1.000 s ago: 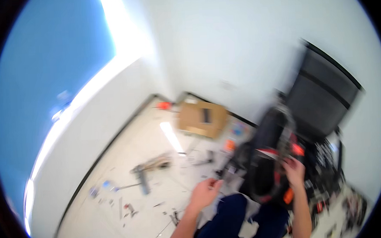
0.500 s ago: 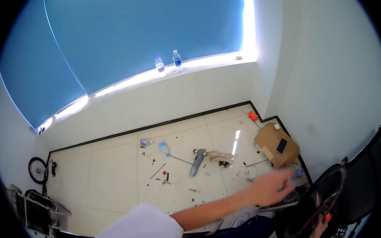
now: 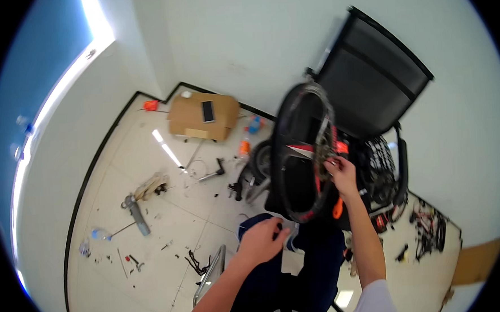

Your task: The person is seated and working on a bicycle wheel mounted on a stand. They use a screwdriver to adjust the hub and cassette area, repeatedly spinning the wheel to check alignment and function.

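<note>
A black bicycle part with a tyred wheel and red-and-white marks [image 3: 285,171] rests tilted on a black mesh-backed chair [image 3: 376,76]. My right hand [image 3: 341,171] is closed at the metal chain or hub area of that bicycle part, pinching a small piece I cannot make out. My left hand [image 3: 264,239], lower and to the left over my legs, has curled fingers around something small and dark, too unclear to name. An orange-handled tool [image 3: 337,208] lies beside the wheel, just below my right hand.
A cardboard box [image 3: 186,122] with a phone [image 3: 208,112] sits by the wall. Bottles [image 3: 244,148], a grey tube [image 3: 137,214] and scattered small parts lie on the tiled floor. A metal chair frame [image 3: 208,279] is at my left knee; more bike parts [image 3: 426,231] lie right.
My view has swung from the window back to the chair. My left hand has drawn back from its outstretched position half a second ago; my right hand stays on the bicycle part.
</note>
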Demonstrator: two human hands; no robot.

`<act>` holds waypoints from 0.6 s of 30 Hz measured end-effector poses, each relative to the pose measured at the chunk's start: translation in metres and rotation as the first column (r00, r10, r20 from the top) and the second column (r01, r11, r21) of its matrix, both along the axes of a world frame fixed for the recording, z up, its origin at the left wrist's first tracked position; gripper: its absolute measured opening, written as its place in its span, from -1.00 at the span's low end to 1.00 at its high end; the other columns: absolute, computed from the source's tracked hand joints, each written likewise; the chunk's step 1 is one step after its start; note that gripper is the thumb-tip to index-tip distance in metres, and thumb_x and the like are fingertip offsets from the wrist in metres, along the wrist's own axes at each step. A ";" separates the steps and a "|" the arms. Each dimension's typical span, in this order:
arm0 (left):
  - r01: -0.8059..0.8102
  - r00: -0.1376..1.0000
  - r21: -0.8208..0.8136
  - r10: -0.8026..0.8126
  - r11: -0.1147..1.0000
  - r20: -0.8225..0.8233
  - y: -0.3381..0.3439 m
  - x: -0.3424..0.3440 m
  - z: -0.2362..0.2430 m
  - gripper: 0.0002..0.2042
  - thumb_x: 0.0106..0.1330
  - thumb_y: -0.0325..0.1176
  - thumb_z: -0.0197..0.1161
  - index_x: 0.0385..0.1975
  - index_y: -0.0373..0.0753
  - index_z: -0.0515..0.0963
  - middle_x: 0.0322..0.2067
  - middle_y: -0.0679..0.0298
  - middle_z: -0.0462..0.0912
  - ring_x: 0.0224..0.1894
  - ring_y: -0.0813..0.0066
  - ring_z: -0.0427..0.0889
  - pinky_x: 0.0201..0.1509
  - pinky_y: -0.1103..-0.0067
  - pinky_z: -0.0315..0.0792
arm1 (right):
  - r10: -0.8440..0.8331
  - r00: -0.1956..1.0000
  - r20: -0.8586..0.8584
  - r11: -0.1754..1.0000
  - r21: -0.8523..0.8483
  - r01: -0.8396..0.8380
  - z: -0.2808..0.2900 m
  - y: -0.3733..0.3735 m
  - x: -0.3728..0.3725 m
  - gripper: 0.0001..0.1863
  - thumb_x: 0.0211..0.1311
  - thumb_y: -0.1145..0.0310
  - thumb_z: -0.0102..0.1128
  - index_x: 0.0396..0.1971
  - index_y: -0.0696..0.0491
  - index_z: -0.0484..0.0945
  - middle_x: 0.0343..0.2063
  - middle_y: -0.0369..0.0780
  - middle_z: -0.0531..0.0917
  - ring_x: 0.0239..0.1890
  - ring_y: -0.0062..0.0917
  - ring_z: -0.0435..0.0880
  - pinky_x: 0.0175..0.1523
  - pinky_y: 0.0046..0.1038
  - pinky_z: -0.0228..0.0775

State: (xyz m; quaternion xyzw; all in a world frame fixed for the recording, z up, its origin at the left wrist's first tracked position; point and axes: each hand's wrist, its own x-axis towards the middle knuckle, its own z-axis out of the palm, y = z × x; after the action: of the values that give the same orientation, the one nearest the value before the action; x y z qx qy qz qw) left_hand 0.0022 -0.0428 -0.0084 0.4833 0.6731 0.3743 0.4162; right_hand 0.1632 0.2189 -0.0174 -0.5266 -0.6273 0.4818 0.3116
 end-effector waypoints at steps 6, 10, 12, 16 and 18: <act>-0.047 0.993 0.007 0.048 0.999 -0.109 0.002 -0.008 0.005 -0.66 0.30 -0.15 0.20 -0.09 -0.28 0.55 -0.36 0.16 0.65 -0.30 0.16 0.62 -0.20 0.38 0.49 | -0.085 0.996 -0.013 0.993 -0.082 0.084 0.003 -0.004 0.004 -0.86 0.18 0.46 0.33 -0.31 0.16 0.58 -0.61 -0.51 0.35 -0.62 -0.84 0.27 -0.53 -0.68 0.11; -0.067 0.995 -0.006 0.066 0.998 -0.073 -0.001 -0.008 0.008 -0.67 0.30 -0.18 0.22 -0.10 -0.30 0.55 -0.35 0.14 0.65 -0.31 0.16 0.62 -0.21 0.39 0.49 | -0.071 0.995 -0.071 0.993 -0.105 0.063 0.005 -0.013 0.005 -0.85 0.19 0.43 0.34 -0.32 0.16 0.59 -0.60 -0.51 0.38 -0.62 -0.84 0.25 -0.52 -0.67 0.10; -0.060 0.996 0.016 0.061 0.998 -0.073 0.001 -0.013 0.010 -0.68 0.29 -0.19 0.23 -0.10 -0.31 0.54 -0.36 0.13 0.65 -0.31 0.15 0.62 -0.22 0.39 0.50 | -0.086 0.987 -0.138 0.987 -0.150 0.065 0.007 -0.012 0.002 -0.83 0.20 0.38 0.35 -0.37 0.18 0.61 -0.59 -0.50 0.42 -0.60 -0.85 0.26 -0.48 -0.68 0.10; -0.061 0.996 0.028 0.062 0.998 -0.057 0.000 -0.010 0.009 -0.66 0.29 -0.21 0.23 -0.09 -0.35 0.54 -0.35 0.09 0.66 -0.33 0.18 0.64 -0.20 0.41 0.51 | -0.111 0.994 -0.021 0.989 -0.096 0.109 0.000 -0.010 0.000 -0.80 0.21 0.34 0.35 -0.40 0.19 0.62 -0.61 -0.49 0.44 -0.58 -0.85 0.28 -0.46 -0.69 0.11; -0.043 0.997 0.030 0.045 0.999 -0.058 -0.002 -0.012 0.008 -0.67 0.29 -0.22 0.23 -0.09 -0.36 0.54 -0.36 0.08 0.66 -0.34 0.18 0.64 -0.21 0.42 0.51 | -0.088 0.993 -0.076 0.992 -0.102 0.080 -0.001 -0.010 0.000 -0.81 0.19 0.35 0.36 -0.40 0.18 0.61 -0.60 -0.49 0.45 -0.55 -0.85 0.30 -0.43 -0.70 0.12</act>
State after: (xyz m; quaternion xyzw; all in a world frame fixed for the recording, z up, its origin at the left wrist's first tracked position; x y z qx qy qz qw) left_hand -0.0100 -0.0445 0.0001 0.4850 0.6899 0.3790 0.3810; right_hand 0.1632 0.2086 -0.0182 -0.5477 -0.5669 0.5192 0.3302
